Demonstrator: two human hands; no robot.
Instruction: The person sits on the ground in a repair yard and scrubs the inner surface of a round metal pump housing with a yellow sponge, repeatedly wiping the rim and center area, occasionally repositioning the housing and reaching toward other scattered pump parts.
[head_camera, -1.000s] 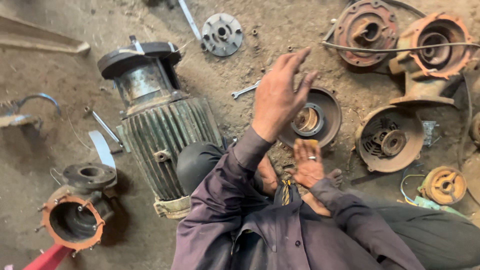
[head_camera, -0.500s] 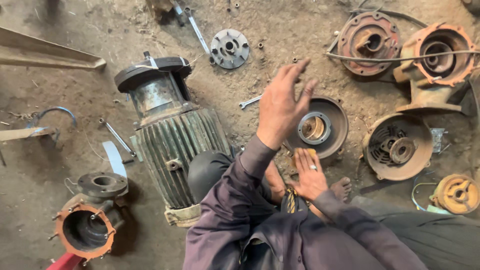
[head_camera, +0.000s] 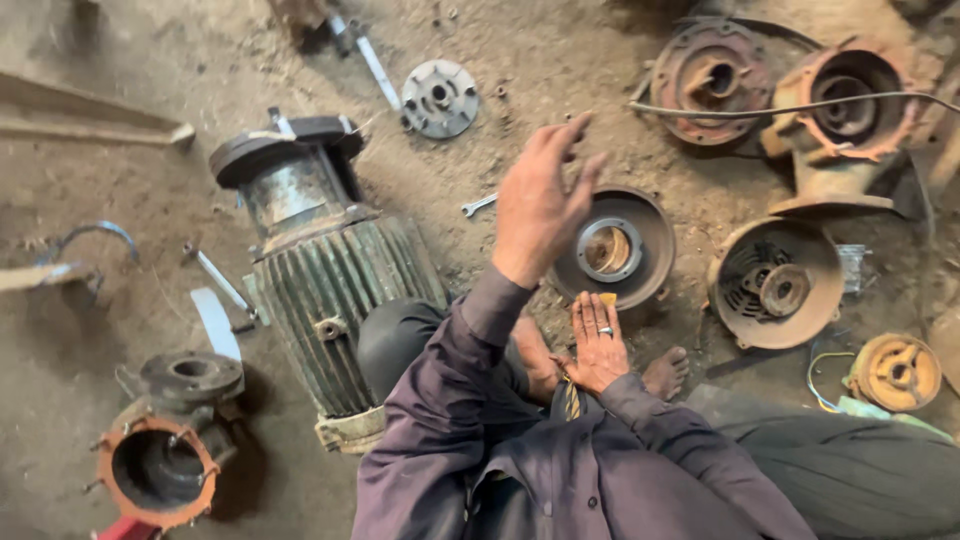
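Hovering left hand (head_camera: 540, 205) | round end cover (head_camera: 612, 248) flat, seemingly bore-up

Partly obscured: round bearing cover (head_camera: 622, 250), left rim behind raised left hand (head_camera: 538, 205); orange pump housing (head_camera: 158, 470) and red part (head_camera: 122, 529) cropped at bottom edge; small spanner (head_camera: 479, 205) indistinct.

Motor repair workshop: dirt floor (head_camera: 120, 300), ribbed electric motor (head_camera: 320, 280), rusty end covers (head_camera: 775, 280), spanner (head_camera: 478, 205).

Round rusty end cover (head_camera: 615, 248) with pale central ring, flat on dirt floor, open face up
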